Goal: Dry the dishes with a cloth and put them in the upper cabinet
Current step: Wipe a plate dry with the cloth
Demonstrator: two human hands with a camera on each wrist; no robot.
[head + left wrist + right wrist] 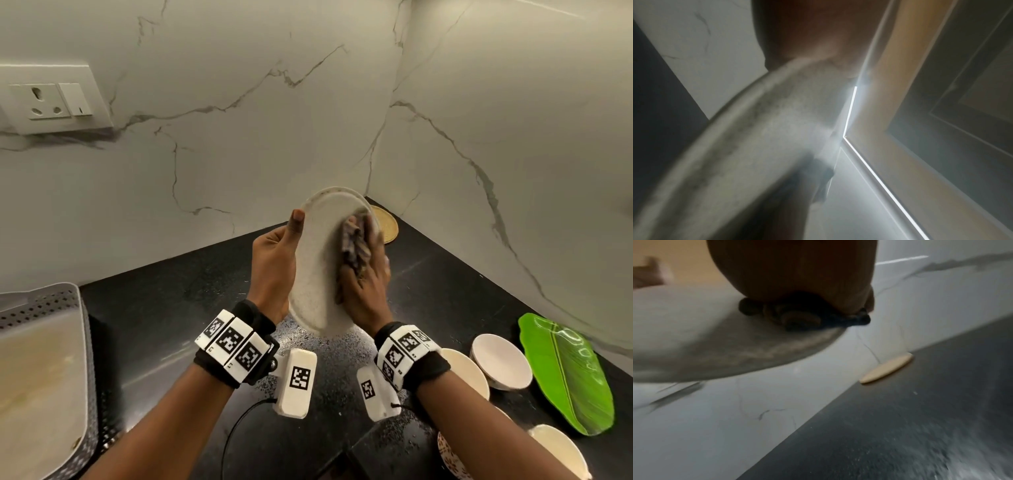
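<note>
Plate (pixel 317 270), pale, speckled, tilted upright

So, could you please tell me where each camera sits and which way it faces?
Head: looks down at the speckled plate, cloth, left hand, right hand; both forearms show.
Left wrist: looks up past the plate's rim; palm shows.
Right wrist: looks along the counter; palm shows.
All share the plate.

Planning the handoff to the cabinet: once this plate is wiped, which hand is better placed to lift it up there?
Left, probably. The left hand already holds the plate by its rim, thumb over the edge. The right hand is busy pressing the cloth against the plate's face.
</note>
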